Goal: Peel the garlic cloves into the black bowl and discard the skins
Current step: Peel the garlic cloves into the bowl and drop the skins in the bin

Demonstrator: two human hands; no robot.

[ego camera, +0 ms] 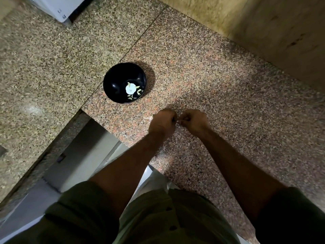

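Your two hands work a garlic clove just right of the black bowl.

The black bowl (124, 83) sits on the counter (219, 81), holding a garlic bulb (130, 88) and a few peeled cloves. Near it, your left hand (162, 121) and right hand (192, 120) meet, fingers curled, pinching a small pale garlic clove (179, 121) between them.
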